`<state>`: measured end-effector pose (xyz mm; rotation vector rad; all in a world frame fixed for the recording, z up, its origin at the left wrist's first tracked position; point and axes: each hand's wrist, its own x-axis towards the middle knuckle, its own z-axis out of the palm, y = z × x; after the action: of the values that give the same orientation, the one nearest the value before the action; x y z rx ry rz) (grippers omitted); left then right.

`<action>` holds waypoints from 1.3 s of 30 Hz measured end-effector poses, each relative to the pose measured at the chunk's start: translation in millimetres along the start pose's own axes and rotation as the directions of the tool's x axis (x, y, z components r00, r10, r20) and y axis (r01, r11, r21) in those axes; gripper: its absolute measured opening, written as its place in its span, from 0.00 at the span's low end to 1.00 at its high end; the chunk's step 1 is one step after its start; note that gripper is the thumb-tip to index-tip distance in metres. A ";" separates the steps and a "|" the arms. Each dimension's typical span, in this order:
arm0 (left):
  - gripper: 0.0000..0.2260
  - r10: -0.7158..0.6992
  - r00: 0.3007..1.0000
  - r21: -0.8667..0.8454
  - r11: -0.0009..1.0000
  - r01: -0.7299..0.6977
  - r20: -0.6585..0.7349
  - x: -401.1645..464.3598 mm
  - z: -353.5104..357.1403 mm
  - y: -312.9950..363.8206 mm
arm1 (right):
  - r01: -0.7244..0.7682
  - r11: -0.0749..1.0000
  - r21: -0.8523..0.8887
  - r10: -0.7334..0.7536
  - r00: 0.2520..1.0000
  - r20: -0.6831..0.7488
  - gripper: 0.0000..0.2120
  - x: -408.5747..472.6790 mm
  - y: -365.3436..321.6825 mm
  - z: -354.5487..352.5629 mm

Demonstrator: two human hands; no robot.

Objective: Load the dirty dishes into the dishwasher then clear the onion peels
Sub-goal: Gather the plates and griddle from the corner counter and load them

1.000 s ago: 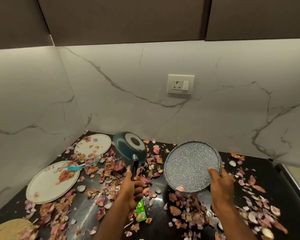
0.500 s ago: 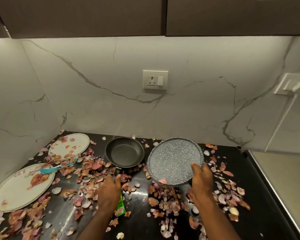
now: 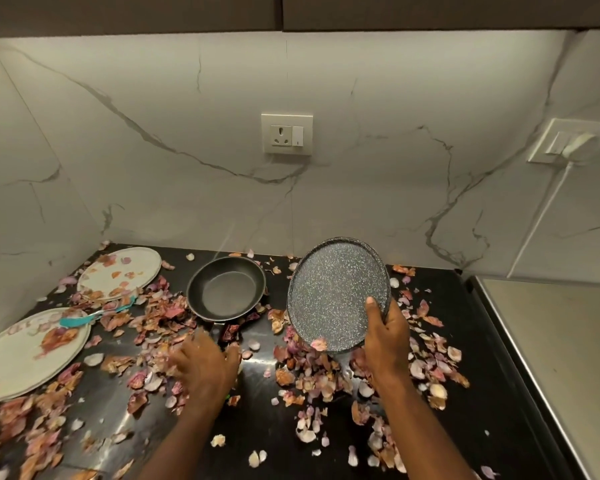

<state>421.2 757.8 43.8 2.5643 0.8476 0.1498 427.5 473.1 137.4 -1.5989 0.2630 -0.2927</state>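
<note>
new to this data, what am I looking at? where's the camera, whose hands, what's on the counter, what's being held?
There is no robot: a person wears one wide-angle camera on the head, looking down at their own hands. On the black counter lie scattered onion peels, two pale plates with a teal utensil between them, and a dark frying pan, upright. The right hand grips a tilted speckled grey plate by its rim, one peel stuck near the lower edge. The left hand is blurred, low over the peels below the pan; it holds nothing I can make out.
</note>
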 end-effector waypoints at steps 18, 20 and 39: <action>0.22 0.514 0.842 -0.368 0.759 -0.537 -0.167 -73.0 4.1 73.1 | -0.022 0.998 0.064 0.022 1.000 -0.007 0.07 9.0 14.9 -30.0; 0.31 0.387 0.914 -0.199 0.893 -0.404 -0.119 -65.2 9.5 68.9 | -0.018 0.998 0.068 0.020 0.999 -0.034 0.10 13.0 18.5 -40.0; 0.10 0.608 0.599 -0.732 0.679 -0.054 0.520 -136.7 62.0 224.2 | -0.045 0.998 0.051 0.063 0.901 -0.430 0.16 -28.0 27.2 -170.3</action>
<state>447.0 493.2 89.7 1.7794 -0.0904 -0.4063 342.8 321.8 116.6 -1.4707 0.6389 -0.6080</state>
